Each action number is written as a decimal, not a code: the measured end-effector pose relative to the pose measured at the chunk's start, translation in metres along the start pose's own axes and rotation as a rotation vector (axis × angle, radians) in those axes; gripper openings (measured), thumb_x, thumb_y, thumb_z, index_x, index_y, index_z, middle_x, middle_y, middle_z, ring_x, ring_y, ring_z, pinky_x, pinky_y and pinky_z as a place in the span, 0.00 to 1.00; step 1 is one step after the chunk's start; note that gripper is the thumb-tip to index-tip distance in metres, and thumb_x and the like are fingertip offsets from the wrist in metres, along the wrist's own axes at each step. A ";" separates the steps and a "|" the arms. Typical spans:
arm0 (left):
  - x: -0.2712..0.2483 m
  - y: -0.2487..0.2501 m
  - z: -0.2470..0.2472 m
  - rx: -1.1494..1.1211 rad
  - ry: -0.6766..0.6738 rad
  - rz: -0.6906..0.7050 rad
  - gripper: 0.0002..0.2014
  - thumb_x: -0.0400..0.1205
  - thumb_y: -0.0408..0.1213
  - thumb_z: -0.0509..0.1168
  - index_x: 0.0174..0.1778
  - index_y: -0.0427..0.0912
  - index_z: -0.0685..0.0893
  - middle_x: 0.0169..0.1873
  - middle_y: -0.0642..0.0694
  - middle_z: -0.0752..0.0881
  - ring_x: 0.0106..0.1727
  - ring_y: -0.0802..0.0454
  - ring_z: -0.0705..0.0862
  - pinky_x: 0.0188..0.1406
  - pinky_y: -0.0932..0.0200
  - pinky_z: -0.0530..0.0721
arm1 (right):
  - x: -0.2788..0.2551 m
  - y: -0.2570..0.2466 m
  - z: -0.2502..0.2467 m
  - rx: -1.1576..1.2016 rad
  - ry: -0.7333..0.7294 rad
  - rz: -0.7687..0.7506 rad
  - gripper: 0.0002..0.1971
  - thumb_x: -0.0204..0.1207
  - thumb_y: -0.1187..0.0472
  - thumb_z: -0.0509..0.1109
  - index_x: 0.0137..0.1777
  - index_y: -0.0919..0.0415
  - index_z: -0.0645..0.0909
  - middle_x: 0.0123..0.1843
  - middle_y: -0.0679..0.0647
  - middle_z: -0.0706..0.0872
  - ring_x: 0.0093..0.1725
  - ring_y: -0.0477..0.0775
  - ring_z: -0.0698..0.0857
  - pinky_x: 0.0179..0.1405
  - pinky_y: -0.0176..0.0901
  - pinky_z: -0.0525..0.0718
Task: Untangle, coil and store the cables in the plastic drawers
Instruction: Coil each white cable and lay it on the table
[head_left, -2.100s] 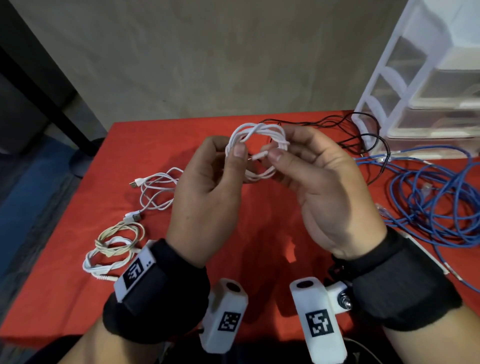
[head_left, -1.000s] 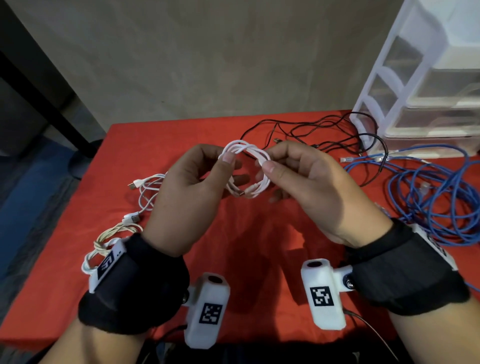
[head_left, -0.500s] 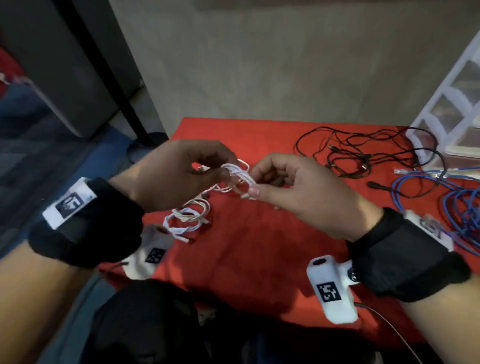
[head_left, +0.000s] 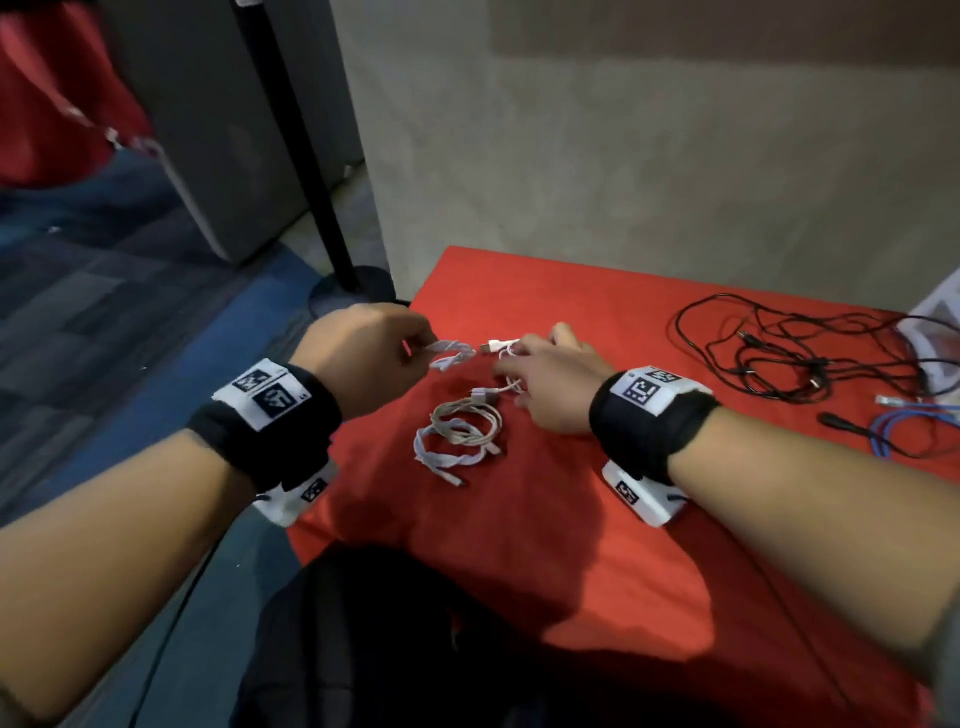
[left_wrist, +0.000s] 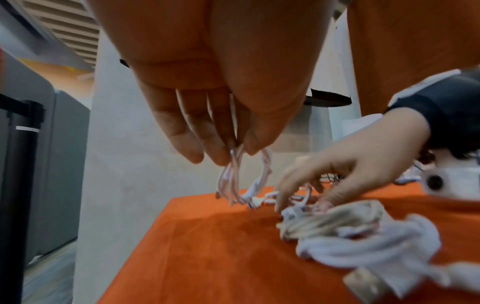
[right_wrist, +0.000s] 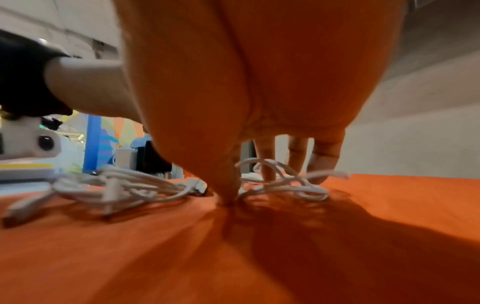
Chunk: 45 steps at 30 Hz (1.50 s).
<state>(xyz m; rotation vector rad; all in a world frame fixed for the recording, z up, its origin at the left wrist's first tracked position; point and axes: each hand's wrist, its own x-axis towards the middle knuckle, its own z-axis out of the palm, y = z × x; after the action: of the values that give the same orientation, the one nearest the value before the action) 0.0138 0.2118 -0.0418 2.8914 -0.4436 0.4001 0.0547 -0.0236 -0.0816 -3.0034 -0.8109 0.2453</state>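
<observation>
I see a table with a red cloth (head_left: 597, 519). On it, near its left edge, lie two coiled cables, one beige (head_left: 470, 418) and one white (head_left: 447, 457), touching. Just beyond them sits a loose white cable (head_left: 501, 387). Toward the right lie tangled black cables (head_left: 769, 358) and a blue cable (head_left: 893, 426).

Drawers (head_left: 940, 332) cut off by head view's right edge, only a corner shows. Blue cable (head_left: 904, 426) cut off there too. Right hand (head_left: 550, 384) covers part of loose white cable (head_left: 506, 351); fingertip contact unclear.
</observation>
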 end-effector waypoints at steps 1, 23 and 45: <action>0.000 0.003 0.006 0.014 -0.006 0.001 0.08 0.81 0.52 0.68 0.48 0.55 0.90 0.41 0.55 0.88 0.42 0.51 0.88 0.35 0.56 0.83 | 0.004 0.003 -0.002 0.033 0.004 0.024 0.16 0.81 0.54 0.65 0.66 0.38 0.79 0.65 0.49 0.76 0.63 0.62 0.74 0.59 0.56 0.79; 0.029 0.161 0.036 -0.553 -0.007 0.096 0.11 0.83 0.51 0.70 0.59 0.56 0.90 0.50 0.56 0.89 0.47 0.63 0.87 0.52 0.62 0.84 | -0.127 0.106 -0.020 0.626 0.345 0.217 0.08 0.77 0.65 0.72 0.41 0.51 0.86 0.33 0.48 0.88 0.29 0.45 0.83 0.34 0.43 0.82; 0.075 0.196 0.093 -0.296 -0.475 0.128 0.10 0.79 0.50 0.74 0.54 0.53 0.91 0.42 0.56 0.89 0.48 0.53 0.88 0.49 0.57 0.83 | -0.162 0.155 0.016 0.766 0.245 0.295 0.13 0.79 0.67 0.72 0.53 0.45 0.83 0.38 0.50 0.86 0.32 0.52 0.83 0.36 0.53 0.84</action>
<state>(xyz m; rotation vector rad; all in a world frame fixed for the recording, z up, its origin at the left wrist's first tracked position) 0.0423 -0.0129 -0.0795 2.6527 -0.6943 -0.3224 -0.0088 -0.2391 -0.0829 -2.3367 -0.1732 0.1403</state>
